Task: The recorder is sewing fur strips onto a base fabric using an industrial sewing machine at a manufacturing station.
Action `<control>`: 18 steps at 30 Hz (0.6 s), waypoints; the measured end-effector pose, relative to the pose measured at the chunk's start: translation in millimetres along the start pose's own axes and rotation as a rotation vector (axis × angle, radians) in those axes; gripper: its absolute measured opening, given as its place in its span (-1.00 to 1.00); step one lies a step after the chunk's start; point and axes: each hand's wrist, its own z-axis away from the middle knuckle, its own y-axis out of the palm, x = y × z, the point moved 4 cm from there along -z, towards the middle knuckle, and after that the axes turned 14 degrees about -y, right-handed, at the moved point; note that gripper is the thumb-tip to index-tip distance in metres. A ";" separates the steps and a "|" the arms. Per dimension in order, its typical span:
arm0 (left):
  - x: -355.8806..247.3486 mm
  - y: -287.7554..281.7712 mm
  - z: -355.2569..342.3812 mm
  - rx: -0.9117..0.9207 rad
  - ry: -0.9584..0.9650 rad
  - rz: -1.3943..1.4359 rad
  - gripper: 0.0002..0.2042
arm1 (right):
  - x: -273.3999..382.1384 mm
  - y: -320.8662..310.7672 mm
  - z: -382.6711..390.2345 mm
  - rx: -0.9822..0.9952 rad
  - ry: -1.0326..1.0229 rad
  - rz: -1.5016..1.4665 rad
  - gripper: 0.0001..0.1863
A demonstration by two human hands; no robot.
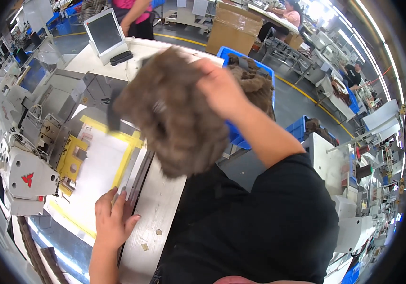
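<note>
A brown fluffy piece of plush fabric [179, 132] hangs in the air over the table's front part, slightly blurred. Its top right is gripped by my right hand [219, 90], fingers closed on the pile. My left hand [111, 215] lies with fingers stretched out at the near edge of a white work plate [99, 163] bordered with yellow tape, holding nothing. Left of that plate stands a white industrial sewing machine [30, 175] with a yellow clamp part [72, 161]. The fabric hides part of the table behind it.
A blue bin [271, 75] with more brown plush stands beyond my right hand; another blue bin [297, 128] sits farther right. A tablet [104, 35] on a stand occupies the table's far end. Behind are a cardboard box [234, 28] and a person in pink [136, 16].
</note>
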 end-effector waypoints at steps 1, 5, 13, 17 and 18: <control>0.8 0.9 -0.5 0.009 -0.031 0.001 -0.29 | -0.7 -33.4 -3.4 -0.159 -0.025 0.063 -0.60; -1.4 1.9 -6.6 0.097 -0.061 -0.002 -0.29 | -9.8 -167.7 8.5 -0.553 0.020 0.151 -0.62; 7.5 3.2 -13.0 0.092 -0.091 -0.040 -0.35 | -49.4 -258.5 52.3 -0.479 0.236 1.375 -0.50; 9.9 -1.9 -12.9 0.086 -0.175 -0.093 -0.40 | -102.7 -198.2 36.0 0.084 0.230 1.533 -0.43; 11.2 -0.5 -15.7 0.128 -0.197 -0.059 -0.43 | -122.5 -197.8 40.3 0.192 0.283 1.535 -0.42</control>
